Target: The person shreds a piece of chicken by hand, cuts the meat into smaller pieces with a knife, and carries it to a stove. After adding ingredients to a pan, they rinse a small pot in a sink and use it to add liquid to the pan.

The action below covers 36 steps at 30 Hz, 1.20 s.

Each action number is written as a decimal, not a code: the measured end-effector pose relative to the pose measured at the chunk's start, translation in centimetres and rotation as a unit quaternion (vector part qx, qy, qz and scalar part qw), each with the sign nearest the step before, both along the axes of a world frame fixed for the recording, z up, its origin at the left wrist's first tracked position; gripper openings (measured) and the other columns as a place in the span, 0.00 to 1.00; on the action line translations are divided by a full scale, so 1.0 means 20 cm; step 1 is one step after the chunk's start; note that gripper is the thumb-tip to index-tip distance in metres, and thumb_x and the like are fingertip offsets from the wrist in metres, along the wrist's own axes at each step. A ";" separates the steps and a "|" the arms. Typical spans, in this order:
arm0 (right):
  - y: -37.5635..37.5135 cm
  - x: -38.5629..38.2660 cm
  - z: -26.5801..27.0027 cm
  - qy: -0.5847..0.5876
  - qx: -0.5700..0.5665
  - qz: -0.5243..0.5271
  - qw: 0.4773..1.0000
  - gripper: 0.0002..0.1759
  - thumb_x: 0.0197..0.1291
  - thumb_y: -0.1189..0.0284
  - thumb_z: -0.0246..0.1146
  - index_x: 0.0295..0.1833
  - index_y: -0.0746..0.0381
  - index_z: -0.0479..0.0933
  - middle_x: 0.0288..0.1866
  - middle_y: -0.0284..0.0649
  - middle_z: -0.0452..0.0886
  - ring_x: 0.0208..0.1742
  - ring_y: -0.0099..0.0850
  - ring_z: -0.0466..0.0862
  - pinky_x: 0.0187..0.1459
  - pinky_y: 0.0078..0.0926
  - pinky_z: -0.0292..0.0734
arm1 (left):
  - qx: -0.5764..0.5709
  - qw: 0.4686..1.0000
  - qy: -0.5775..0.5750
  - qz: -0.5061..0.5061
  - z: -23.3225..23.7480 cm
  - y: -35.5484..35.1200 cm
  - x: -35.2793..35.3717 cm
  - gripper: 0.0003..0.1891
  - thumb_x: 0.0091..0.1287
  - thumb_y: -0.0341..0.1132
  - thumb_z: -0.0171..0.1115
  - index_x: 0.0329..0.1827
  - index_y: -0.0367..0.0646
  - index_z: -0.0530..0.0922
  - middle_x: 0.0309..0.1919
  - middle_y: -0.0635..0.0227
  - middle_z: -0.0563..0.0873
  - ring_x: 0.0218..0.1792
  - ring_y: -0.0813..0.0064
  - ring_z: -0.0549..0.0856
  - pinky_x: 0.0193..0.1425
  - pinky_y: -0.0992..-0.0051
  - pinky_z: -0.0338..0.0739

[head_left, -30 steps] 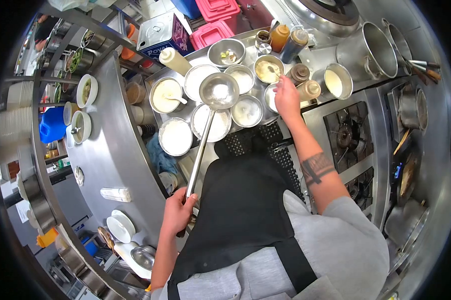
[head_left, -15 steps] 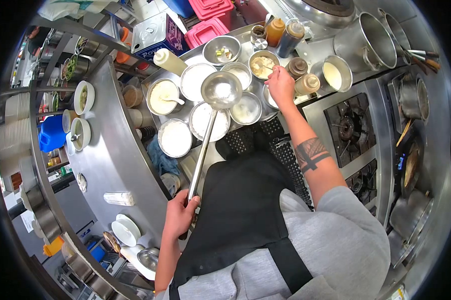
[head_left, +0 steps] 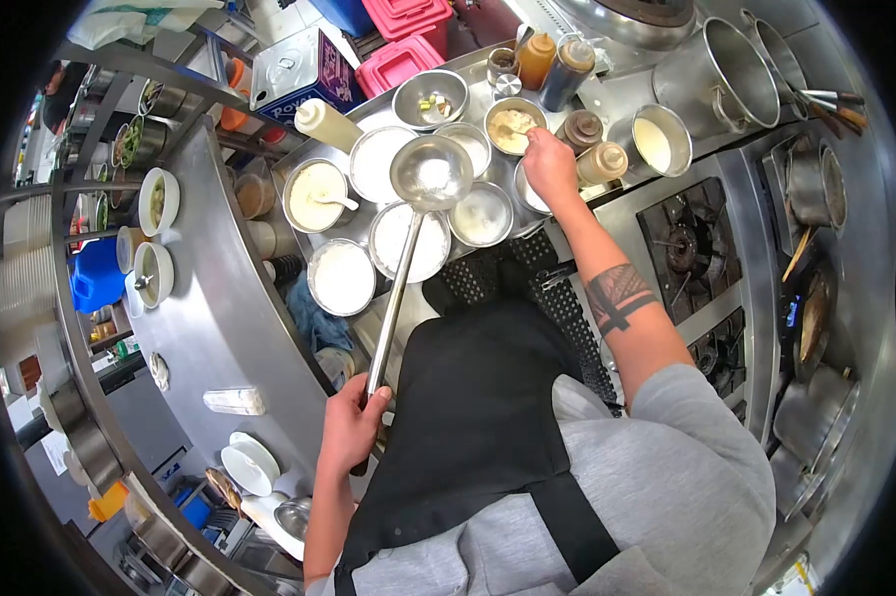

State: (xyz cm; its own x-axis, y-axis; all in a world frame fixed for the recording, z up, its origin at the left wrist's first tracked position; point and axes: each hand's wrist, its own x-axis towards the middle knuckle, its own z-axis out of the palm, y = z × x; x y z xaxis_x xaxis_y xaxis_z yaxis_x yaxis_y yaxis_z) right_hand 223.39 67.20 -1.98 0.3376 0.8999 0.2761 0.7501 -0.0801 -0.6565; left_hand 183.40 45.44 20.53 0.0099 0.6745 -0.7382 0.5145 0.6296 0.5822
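Note:
My left hand [head_left: 351,427] is closed round the handle of a long metal ladle [head_left: 395,298]. The ladle's bowl hangs above several metal bowls of white powder [head_left: 343,277]. At the back, my right hand [head_left: 551,167] is closed on a spoon [head_left: 517,133], whose end is in a small bowl of pale yellow paste [head_left: 506,117]. A bowl with green and pale pieces [head_left: 432,103] stands behind the ladle. To the left is a yellowish bowl [head_left: 309,191] with a white spoon in it.
Squeeze bottles [head_left: 601,164] and a pot of cream liquid [head_left: 655,149] stand right of my right hand. Gas burners [head_left: 682,243] lie further right, beside large pots [head_left: 731,84]. A steel counter [head_left: 205,298] on the left holds white bowls [head_left: 249,463].
The spoon's end now shows lower in the paste, and my right hand has shifted slightly down and left. The view has moved a little; my left hand still holds the ladle.

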 end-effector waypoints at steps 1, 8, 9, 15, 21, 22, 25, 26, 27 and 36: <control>0.00 0.00 -0.01 0.000 0.000 0.000 1.000 0.09 0.73 0.71 0.60 0.48 0.62 0.84 0.38 0.57 0.87 0.40 0.59 0.87 0.45 0.54 0.82 | 0.000 1.000 0.006 -0.002 0.01 0.00 0.01 0.11 0.78 0.37 0.67 0.46 0.35 0.82 0.23 0.76 0.76 0.25 0.85 0.73 0.30 0.75 0.69; -0.01 -0.06 0.05 0.333 -0.146 -0.107 0.925 0.15 0.81 0.69 0.56 0.50 0.71 0.79 0.34 0.48 0.88 0.33 0.37 0.92 0.32 0.35 0.87 | 0.006 1.000 0.007 -0.005 -0.03 -0.02 -0.01 0.12 0.78 0.37 0.68 0.46 0.35 0.82 0.23 0.75 0.77 0.25 0.84 0.73 0.29 0.74 0.70; -0.01 -0.07 0.06 0.434 -0.128 -0.129 0.882 0.16 0.83 0.69 0.55 0.53 0.74 0.77 0.35 0.47 0.87 0.33 0.34 0.92 0.30 0.31 0.88 | 0.007 1.000 0.007 -0.006 -0.03 -0.02 -0.01 0.12 0.78 0.37 0.68 0.46 0.35 0.82 0.23 0.75 0.77 0.25 0.84 0.73 0.29 0.74 0.70; -0.03 -0.07 -0.02 0.560 -0.047 -0.173 0.809 0.15 0.83 0.71 0.51 0.57 0.75 0.72 0.39 0.54 0.87 0.31 0.41 0.92 0.28 0.35 0.89 | 0.002 1.000 0.006 -0.005 -0.02 -0.01 0.00 0.12 0.78 0.37 0.67 0.44 0.35 0.81 0.23 0.74 0.77 0.25 0.84 0.74 0.30 0.74 0.70; -0.08 -0.03 -0.03 0.586 -0.029 -0.180 0.789 0.14 0.83 0.71 0.51 0.58 0.74 0.72 0.39 0.53 0.86 0.31 0.40 0.91 0.29 0.34 0.89 | -0.003 0.999 0.021 -0.026 -0.01 0.03 0.03 0.12 0.78 0.37 0.67 0.44 0.35 0.81 0.22 0.74 0.78 0.25 0.83 0.75 0.30 0.73 0.71; -0.07 -0.03 -0.03 0.587 -0.027 -0.181 0.789 0.14 0.83 0.71 0.51 0.58 0.74 0.72 0.39 0.53 0.86 0.31 0.40 0.91 0.29 0.34 0.89 | 0.001 0.999 0.028 -0.035 0.01 0.05 0.04 0.12 0.78 0.37 0.67 0.44 0.35 0.81 0.23 0.74 0.78 0.25 0.83 0.75 0.30 0.73 0.71; -0.04 -0.06 -0.06 0.532 -0.067 -0.159 0.829 0.15 0.83 0.71 0.52 0.59 0.74 0.72 0.39 0.53 0.87 0.33 0.41 0.92 0.29 0.34 0.89 | 0.001 0.999 0.031 -0.040 0.01 0.06 0.05 0.12 0.78 0.37 0.67 0.45 0.35 0.82 0.23 0.73 0.78 0.25 0.83 0.75 0.30 0.73 0.72; -0.02 -0.07 -0.07 0.534 -0.069 -0.157 0.828 0.15 0.83 0.70 0.52 0.58 0.74 0.72 0.40 0.53 0.87 0.34 0.41 0.92 0.30 0.34 0.89 | -0.002 0.999 0.026 -0.034 0.00 0.07 0.05 0.12 0.78 0.37 0.67 0.45 0.34 0.82 0.23 0.73 0.79 0.25 0.83 0.75 0.30 0.74 0.72; -0.01 -0.08 -0.07 0.537 -0.071 -0.155 0.826 0.15 0.84 0.70 0.52 0.58 0.74 0.73 0.40 0.53 0.87 0.35 0.41 0.92 0.30 0.33 0.89 | -0.002 0.999 0.027 -0.036 0.00 0.07 0.05 0.12 0.78 0.37 0.67 0.45 0.34 0.82 0.23 0.73 0.79 0.25 0.83 0.75 0.30 0.74 0.72; -0.15 -0.01 0.09 0.616 -0.017 -0.140 0.775 0.17 0.83 0.70 0.53 0.64 0.74 0.68 0.47 0.55 0.86 0.43 0.43 0.93 0.40 0.35 0.91 | 0.054 0.992 0.076 -0.084 -0.12 0.12 0.06 0.15 0.75 0.39 0.67 0.49 0.32 0.83 0.24 0.62 0.81 0.27 0.74 0.79 0.36 0.66 0.76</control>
State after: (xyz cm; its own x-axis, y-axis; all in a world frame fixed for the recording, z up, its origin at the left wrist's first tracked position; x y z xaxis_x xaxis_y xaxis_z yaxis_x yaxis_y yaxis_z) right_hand 223.11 64.27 -0.17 0.5106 0.7428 -0.4331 -0.4939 -0.1590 -0.8549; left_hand 184.64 47.77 18.15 0.0228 0.7484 -0.6628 0.6934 0.4657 0.5498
